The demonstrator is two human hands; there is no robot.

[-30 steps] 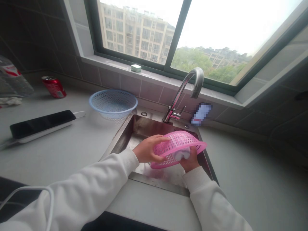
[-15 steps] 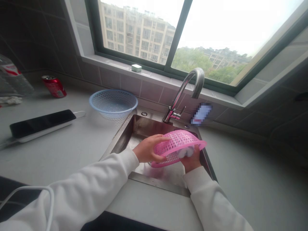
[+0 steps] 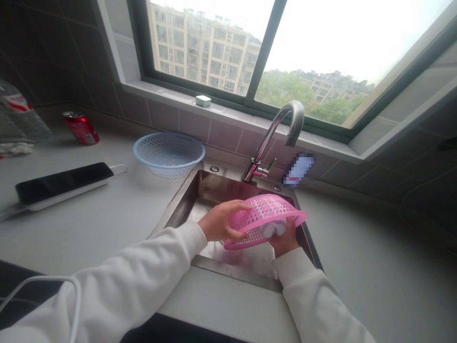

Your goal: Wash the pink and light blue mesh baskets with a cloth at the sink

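My left hand (image 3: 222,221) grips the left rim of a pink plastic colander (image 3: 266,209), thumb on one side and fingers on the other. The colander is tipped on its side over the steel sink (image 3: 210,263), its open mouth turned down and toward me. Inside that mouth my right hand (image 3: 285,238) is closed around a whitish wad, seemingly a cloth (image 3: 273,229), held against the inner wall. Part of the right hand's fingers is hidden by the wad and the colander.
A chrome faucet (image 3: 273,138) arches behind the sink. Left of it stands a blue colander (image 3: 167,152); farther left are a black phone-like device (image 3: 64,183), a red can (image 3: 80,127) and a plastic bottle (image 3: 21,114). A small green-white box (image 3: 203,101) sits on the windowsill.
The whitish wad has shifted slightly left inside the pink colander with my right hand. My left hand keeps the same grip, and the colander has barely moved.
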